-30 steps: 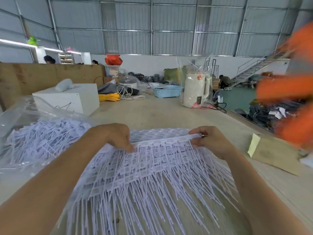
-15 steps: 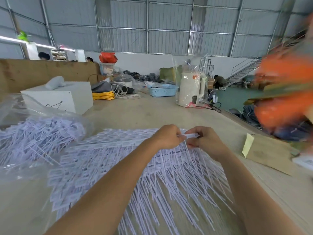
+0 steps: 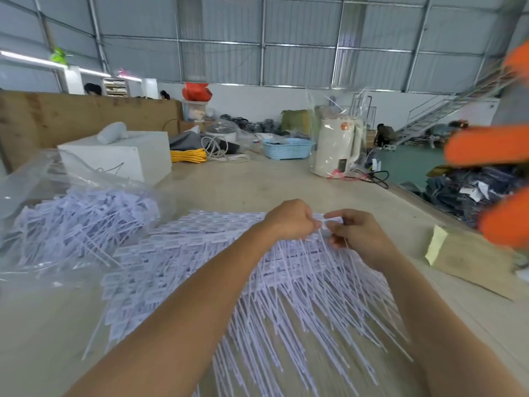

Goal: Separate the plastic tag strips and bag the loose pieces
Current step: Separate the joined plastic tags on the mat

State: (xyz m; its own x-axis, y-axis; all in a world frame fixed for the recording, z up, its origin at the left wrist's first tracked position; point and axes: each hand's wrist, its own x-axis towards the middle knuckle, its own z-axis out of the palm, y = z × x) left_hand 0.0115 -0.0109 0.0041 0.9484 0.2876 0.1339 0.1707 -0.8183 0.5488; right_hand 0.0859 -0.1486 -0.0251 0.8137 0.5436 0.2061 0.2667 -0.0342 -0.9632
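A wide heap of white plastic tag strips lies on the table in front of me, tails fanning toward me. My left hand and my right hand meet at the far right part of the heap. Both pinch a bunched tag strip between their fingertips, almost touching each other. At the left lies a clear plastic bag with its mouth open toward the heap, filled with loose tag pieces.
A white box stands behind the bag. Farther back are a yellow cable coil, a blue basket and a wrapped white kettle. A cardboard piece lies at the right edge, near blurred orange shapes.
My left hand slid right along the top strip, gathering it up to my right hand. Now the two hands sit fingertip to fingertip on the bunched strip.
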